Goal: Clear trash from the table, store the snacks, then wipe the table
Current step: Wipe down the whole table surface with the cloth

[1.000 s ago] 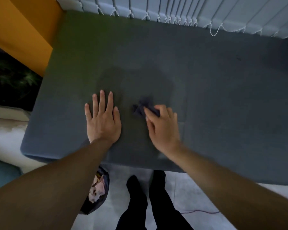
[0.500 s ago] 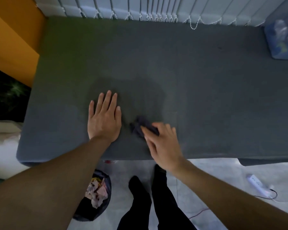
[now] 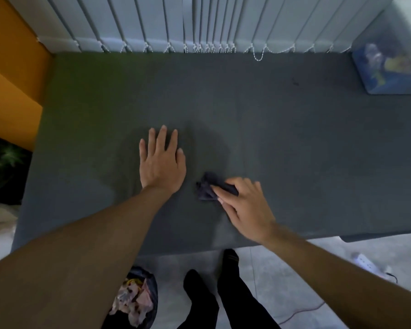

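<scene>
Two hands on a grey table (image 3: 294, 143) — left hand (image 3: 160, 163) flat, fingers spread; right hand (image 3: 246, 206), at its 4 o'clock, pinching a dark cloth (image 3: 207, 187).

We see vertical blinds (image 3: 199, 22) along the top, orange wall (image 3: 12, 74) upper left, power strip (image 3: 365, 260) on floor lower right.

Worktop (image 3: 294, 143) mostly bare: I see open passes left, far and right of both hands. Left hand (image 3: 160, 162) lies flat just beside the cloth (image 3: 205, 187), blocking a leftward sweep. Clear box (image 3: 389, 65) fills the far right corner. Blinds (image 3: 199, 24) close off the far edge. Trash bag (image 3: 138, 302) on the floor under the near edge.
</scene>
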`<state>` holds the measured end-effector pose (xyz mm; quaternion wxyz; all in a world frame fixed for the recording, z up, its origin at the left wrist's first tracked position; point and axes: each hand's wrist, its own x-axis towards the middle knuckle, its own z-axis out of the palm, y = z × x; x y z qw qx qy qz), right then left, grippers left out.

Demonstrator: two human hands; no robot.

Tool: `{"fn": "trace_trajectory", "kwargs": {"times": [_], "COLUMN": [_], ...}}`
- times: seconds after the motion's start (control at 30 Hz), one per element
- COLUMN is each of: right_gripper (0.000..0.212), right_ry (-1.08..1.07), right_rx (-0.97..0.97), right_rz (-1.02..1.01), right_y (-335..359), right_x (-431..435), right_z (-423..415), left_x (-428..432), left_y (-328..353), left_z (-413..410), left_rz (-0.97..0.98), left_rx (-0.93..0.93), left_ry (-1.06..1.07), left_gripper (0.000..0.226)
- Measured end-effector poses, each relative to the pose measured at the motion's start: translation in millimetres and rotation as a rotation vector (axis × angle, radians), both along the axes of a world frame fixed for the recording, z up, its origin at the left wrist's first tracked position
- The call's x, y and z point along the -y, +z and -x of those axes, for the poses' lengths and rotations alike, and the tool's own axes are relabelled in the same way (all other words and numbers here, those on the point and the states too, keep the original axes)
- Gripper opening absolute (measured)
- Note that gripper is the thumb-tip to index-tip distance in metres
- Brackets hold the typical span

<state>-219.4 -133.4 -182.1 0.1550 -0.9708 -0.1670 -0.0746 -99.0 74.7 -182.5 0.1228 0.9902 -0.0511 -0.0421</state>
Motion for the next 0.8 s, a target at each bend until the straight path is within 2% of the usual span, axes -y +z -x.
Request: {"fn": "trace_trajectory", "kwargs": {"times": [0.07, 0.17, 0.23, 0.33, 0.4, 0.43, 0.5, 0.6, 0.67, 0.77, 0.8], "right_gripper": [0.033, 0.035, 0.034, 0.033, 0.034, 0.036, 0.037, 0.033, 0.031, 0.031, 0.031], "right_ry": [-0.014, -0.362, -0.443, -0.205, -0.024, -0.004, -0.156, -0.430, -0.361, -0.017, 0.039], "right_rx": [0.017, 0.017, 0.001, 0.015, 0.014, 0.016, 0.028, -0.008, -0.010, 0.006, 0.021], "right_rz": [0.047, 0.018, -0.019, -0.022, 0.019, 0.062, 0.092, -0.009, -0.009, 0.001, 0.020], "right_y": [-0.5, -5.1, -6.1, -7.2, -3.5, -3.0, -5.6, -2.5, -2.8, -6.1, -6.4], "right_x": [16.0, 22.3, 13.7, 13.2, 28.3, 35.2, 45.2, 41.8, 30.3, 31.0, 36.2], "right_z": [-30.6, -76.4, -85.4, -80.6, -100.0, -118.2, -163.4, -211.1, -212.3, -206.3, -216.9], "left_x": [9.8, 24.4, 28.3, 30.5, 30.9, 31.8, 32.8, 32.5, 32.2, 33.0, 33.2], "left_y": [-1.6, -6.0, -9.1, -11.4, -11.0, -10.8, -10.7, -11.9, -12.3, -12.5, -11.9], "left_z": [-14.2, -27.7, -29.3, -30.2, -30.0, -30.6, -32.1, -31.8, -32.8, -33.3, -33.4], "left_rz": [0.014, 0.003, -0.061, -0.094, -0.094, -0.100, -0.106, -0.115, -0.126, -0.133, -0.131], "left_rx": [-0.019, -0.058, -0.060, -0.048, -0.042, -0.043, -0.051, -0.052, -0.054, -0.052, -0.049], "left_ry": [0.001, 0.058, 0.077, 0.082, 0.093, 0.094, 0.096, 0.105, 0.106, 0.100, 0.102], "left_gripper": [0.058, 0.061, 0.062, 0.064, 0.064, 0.064, 0.064, 0.064, 0.065, 0.065, 0.065]}}
